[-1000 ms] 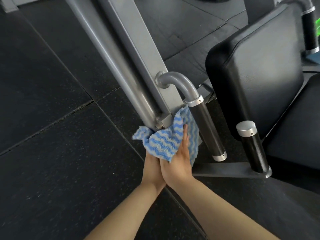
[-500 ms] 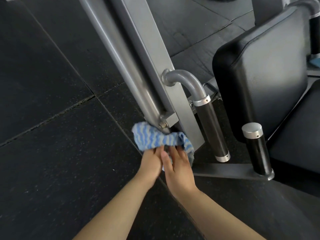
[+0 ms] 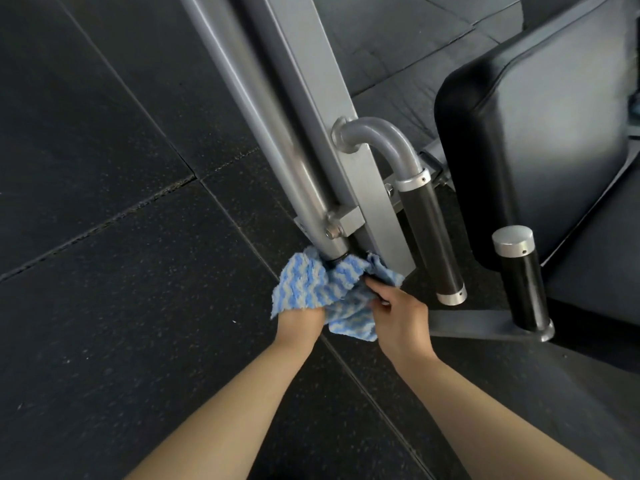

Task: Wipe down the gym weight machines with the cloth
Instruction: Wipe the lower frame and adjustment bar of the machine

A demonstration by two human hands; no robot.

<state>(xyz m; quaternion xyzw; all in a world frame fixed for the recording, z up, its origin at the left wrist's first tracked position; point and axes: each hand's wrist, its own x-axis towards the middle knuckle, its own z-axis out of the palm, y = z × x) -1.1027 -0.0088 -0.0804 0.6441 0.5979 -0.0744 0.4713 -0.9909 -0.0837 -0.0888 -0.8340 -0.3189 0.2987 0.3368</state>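
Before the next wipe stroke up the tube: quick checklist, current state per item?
1. Cloth wrapped round the bottom end of the grey tube: ok.
2. Left hand grips the cloth: ok; fingers hidden under it.
3. Right hand pinches the cloth's right side: ok.
4. Bolted bracket just above the cloth, may snag: not ok.
5. Black handle grip apart from the right hand: ok.
6. Tube already clean higher up: cannot tell.

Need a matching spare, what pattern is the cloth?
Blue and pale grey wavy stripes on the cloth, head view.
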